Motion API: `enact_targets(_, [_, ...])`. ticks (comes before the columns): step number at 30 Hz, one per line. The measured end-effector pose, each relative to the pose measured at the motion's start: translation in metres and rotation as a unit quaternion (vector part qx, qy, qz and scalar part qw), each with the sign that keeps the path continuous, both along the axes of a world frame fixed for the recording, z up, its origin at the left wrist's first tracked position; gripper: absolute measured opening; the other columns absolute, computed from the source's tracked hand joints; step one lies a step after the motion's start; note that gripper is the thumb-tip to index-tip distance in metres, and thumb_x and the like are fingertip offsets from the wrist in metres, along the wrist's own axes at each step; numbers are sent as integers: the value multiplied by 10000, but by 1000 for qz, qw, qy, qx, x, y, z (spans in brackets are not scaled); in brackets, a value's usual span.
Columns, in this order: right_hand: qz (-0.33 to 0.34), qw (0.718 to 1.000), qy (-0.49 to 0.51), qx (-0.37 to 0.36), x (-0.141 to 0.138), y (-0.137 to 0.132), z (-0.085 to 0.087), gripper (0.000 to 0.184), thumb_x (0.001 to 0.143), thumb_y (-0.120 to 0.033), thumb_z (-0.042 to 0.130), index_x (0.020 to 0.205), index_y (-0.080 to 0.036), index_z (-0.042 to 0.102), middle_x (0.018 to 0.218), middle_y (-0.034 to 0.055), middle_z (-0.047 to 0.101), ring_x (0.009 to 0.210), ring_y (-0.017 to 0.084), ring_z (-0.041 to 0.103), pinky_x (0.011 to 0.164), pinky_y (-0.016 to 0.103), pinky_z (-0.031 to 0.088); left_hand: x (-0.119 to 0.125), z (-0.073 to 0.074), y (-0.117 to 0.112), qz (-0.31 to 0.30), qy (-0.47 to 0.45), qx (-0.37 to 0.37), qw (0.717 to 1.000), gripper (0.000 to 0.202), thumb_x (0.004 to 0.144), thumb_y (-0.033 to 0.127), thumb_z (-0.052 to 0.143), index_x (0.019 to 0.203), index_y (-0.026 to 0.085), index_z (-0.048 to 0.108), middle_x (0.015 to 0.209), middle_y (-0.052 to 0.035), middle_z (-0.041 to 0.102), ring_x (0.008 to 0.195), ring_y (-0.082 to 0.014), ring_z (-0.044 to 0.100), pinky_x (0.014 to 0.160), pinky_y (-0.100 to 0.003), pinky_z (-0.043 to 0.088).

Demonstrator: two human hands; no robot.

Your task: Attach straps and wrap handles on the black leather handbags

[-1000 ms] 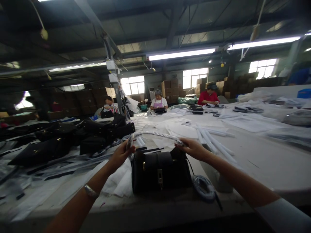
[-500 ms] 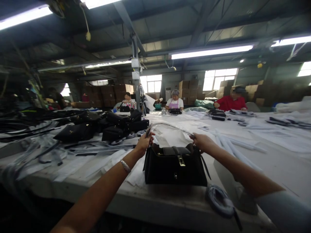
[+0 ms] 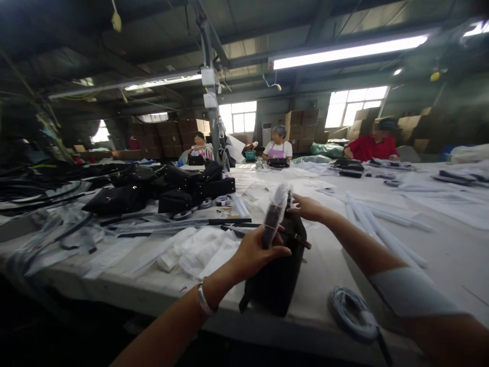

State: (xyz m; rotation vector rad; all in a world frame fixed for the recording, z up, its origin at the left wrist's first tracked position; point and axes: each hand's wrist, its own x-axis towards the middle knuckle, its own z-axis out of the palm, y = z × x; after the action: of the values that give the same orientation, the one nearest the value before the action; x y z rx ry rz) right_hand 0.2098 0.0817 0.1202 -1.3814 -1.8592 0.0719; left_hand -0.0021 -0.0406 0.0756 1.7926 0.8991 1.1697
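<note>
A black handbag [image 3: 277, 288] stands near the table's front edge, with its narrow side toward me and its metal-tipped flap strap pointing right. Its handle [image 3: 273, 214], wrapped in clear plastic, arches up above the top. My left hand [image 3: 254, 252] is closed around the near end of that handle. On the far side, the fingers of my right hand [image 3: 305, 208] are bent against the handle's other end; the bag and wrapping partly hide them. To the right of the bag lies a coiled strap [image 3: 353, 316] in plastic.
Several black bags [image 3: 175, 201] are heaped at left, beside loose straps and plastic strips. Crumpled white paper [image 3: 198, 250] lies left of my bag. White rolls [image 3: 367, 224] lie at right. Co-workers sit across the table [image 3: 431, 255], one in a red top [image 3: 372, 149].
The handbag has turned from front-facing to end-on. My left hand has moved right and nearer with the handle. My right hand has shifted slightly left and up. The camera view has tilted slightly.
</note>
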Motion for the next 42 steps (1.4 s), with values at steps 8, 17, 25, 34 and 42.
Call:
enact_targets(8, [35,963,230,-139,-6,-179,-93,398,834,-597,572,997,-263,716,714,56,750,497,207,663,489,302,567,-99,-73,-24,351,95,13,932,331,917,475,541,1052,192,649,992,-68,716,898,-217,674,758,-301,538])
enact_targets(17, [121,887,309,-320,-95,-204,-168,689,781,-696,571,1251,-197,642,875,88,774,494,202,667,510,299,570,-74,-137,20,380,312,-41,870,369,835,409,677,1093,145,676,1016,-135,683,998,-308,628,838,-375,464])
enact_targets(25, [146,833,324,-425,-123,-195,-167,639,793,-717,543,1093,-175,698,448,-30,580,339,149,542,350,220,388,-81,-135,33,379,241,-29,893,180,893,270,567,919,197,730,964,-69,707,895,-212,651,809,-305,466])
enact_targets(34, [242,862,320,-311,-120,-192,-151,376,811,-603,626,869,-285,818,1069,77,745,1047,306,667,910,347,532,-114,-126,17,365,91,-64,924,391,908,363,520,1181,130,675,873,-82,778,763,-217,727,715,-317,559])
enact_targets(42, [231,854,323,-335,-122,-191,-157,439,811,-635,601,880,-260,817,1259,96,675,1079,352,652,828,398,583,-123,-118,17,413,83,-41,906,161,844,291,608,897,231,747,1235,-89,688,1244,-289,556,1071,-445,402])
